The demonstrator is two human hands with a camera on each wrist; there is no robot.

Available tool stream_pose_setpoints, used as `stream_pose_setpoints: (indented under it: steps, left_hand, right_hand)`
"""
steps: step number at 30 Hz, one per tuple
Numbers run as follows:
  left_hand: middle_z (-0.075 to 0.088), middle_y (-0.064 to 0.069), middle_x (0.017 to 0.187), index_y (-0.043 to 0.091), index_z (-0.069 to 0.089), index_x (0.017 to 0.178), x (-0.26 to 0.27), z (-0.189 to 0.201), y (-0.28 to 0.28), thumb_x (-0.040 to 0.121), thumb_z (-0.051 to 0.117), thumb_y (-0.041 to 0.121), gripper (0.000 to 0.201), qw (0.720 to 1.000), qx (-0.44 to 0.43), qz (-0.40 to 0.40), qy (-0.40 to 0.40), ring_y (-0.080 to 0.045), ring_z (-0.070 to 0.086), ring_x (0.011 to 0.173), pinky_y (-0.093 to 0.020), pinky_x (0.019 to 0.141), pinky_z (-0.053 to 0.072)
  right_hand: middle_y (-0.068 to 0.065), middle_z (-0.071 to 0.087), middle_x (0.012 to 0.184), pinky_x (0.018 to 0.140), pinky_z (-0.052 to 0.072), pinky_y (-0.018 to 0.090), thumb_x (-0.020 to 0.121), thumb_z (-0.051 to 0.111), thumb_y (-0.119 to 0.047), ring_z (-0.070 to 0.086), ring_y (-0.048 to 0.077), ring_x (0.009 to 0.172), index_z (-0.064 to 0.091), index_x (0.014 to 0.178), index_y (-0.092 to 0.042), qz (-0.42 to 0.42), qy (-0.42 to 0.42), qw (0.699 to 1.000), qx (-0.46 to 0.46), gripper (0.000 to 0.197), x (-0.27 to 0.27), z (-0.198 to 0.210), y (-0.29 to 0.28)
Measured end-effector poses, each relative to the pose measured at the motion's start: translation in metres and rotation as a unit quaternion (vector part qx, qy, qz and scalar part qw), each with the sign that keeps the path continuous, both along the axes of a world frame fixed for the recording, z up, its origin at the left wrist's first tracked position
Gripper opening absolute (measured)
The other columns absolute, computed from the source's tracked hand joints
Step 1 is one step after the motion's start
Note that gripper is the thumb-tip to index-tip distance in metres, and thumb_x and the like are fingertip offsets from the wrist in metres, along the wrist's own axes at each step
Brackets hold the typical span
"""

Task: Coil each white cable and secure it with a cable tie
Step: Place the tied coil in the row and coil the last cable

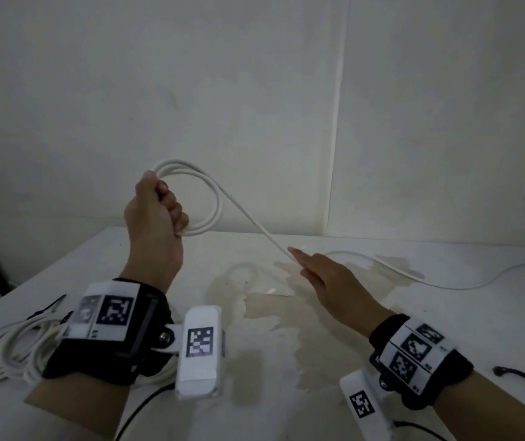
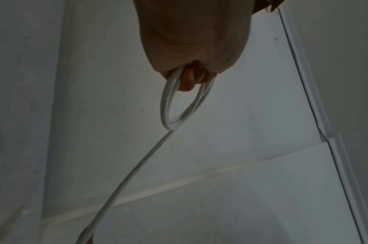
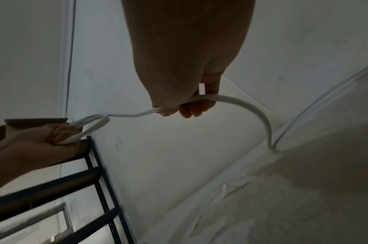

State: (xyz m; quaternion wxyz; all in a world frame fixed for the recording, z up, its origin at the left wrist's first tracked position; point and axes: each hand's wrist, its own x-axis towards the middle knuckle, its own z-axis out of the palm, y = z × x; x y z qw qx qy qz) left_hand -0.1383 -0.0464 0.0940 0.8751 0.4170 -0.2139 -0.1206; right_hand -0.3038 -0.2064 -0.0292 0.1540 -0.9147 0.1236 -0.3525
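My left hand (image 1: 159,208) is raised above the table and grips a small coil of white cable (image 1: 213,202), a few loops wide; the left wrist view shows the loops (image 2: 168,105) hanging from my curled fingers. From the coil a straight run of cable slopes down to my right hand (image 1: 312,265), which holds it lower and to the right; in the right wrist view the fingers (image 3: 191,109) curl round the cable (image 3: 247,105). Beyond that hand the loose cable (image 1: 445,283) trails across the table toward the right edge.
A second bundle of white cable (image 1: 3,351) lies on the white table (image 1: 350,361) at the near left. Black ties lie near it (image 1: 51,305) and at the near right (image 1: 515,375). A black shelf frame (image 3: 95,181) stands left, walls behind.
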Motion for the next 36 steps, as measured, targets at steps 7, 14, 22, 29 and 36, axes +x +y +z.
stream_pose_setpoints:
  steps: [7, 14, 22, 29, 36]
  left_hand:
    - [0.032, 0.011, 0.043, 0.019, 0.034, 0.063, -0.013, -0.015, -0.006, 0.097, 0.035, 0.021, 0.034, 0.989, 0.101, 0.056, -0.088, -0.005, 0.023, 0.038, -0.018, 0.04, 0.023]
    - [0.042, 0.002, 0.062, 0.02, 0.039, 0.07, -0.035, -0.039, -0.013, 0.1, 0.03, 0.025, 0.032, 0.94, 0.198, 0.077, -0.266, -0.005, 0.044, 0.049, -0.016, 0.05, 0.04]
    - [0.053, 0.006, 0.054, 0.018, 0.047, 0.074, -0.05, -0.057, -0.011, 0.097, 0.035, 0.033, 0.03, 0.908, 0.262, -0.053, -0.322, -0.004, 0.049, 0.046, -0.02, 0.048, 0.043]
    - [0.039, 0.005, 0.044, 0.012, 0.044, 0.068, -0.057, -0.047, -0.006, 0.099, 0.027, 0.03, 0.039, 0.903, 0.295, -0.201, -0.237, -0.01, 0.029, 0.038, -0.021, 0.041, 0.026]
    - [0.025, 0.007, 0.04, 0.015, 0.036, 0.06, -0.059, -0.044, -0.006, 0.094, 0.04, 0.036, 0.04, 0.934, 0.237, -0.246, -0.102, -0.006, 0.018, 0.031, -0.017, 0.033, 0.019]
  right_hand:
    - [0.0, 0.058, 0.067, 0.041, 0.041, 0.021, 0.086, 0.042, -0.02, 0.055, 0.016, 0.053, 0.068, 0.087, -0.011, 0.026, -0.009, 0.969, -0.247, 0.028, 0.008, 0.02, 0.027]
    - [0.003, 0.055, 0.064, 0.043, 0.032, 0.026, 0.087, 0.045, -0.015, 0.049, 0.019, 0.051, 0.066, 0.083, -0.009, 0.067, -0.042, 0.949, -0.307, 0.022, 0.016, 0.042, 0.054]
    - [0.007, 0.057, 0.07, 0.056, 0.039, 0.025, 0.085, 0.053, -0.014, 0.046, 0.017, 0.062, 0.06, 0.082, -0.006, 0.126, -0.106, 0.958, -0.237, 0.011, 0.021, 0.072, 0.048]
    - [-0.003, 0.051, 0.086, 0.065, 0.037, 0.011, 0.086, 0.055, -0.034, 0.049, 0.005, 0.071, 0.067, 0.091, -0.008, 0.096, -0.094, 0.991, 0.022, 0.028, 0.016, 0.083, 0.024]
    - [0.005, 0.071, 0.078, 0.047, 0.033, 0.015, 0.094, 0.034, -0.045, 0.041, 0.003, 0.043, 0.065, 0.096, -0.012, 0.107, 0.053, 0.935, 0.333, 0.045, 0.005, 0.085, 0.029]
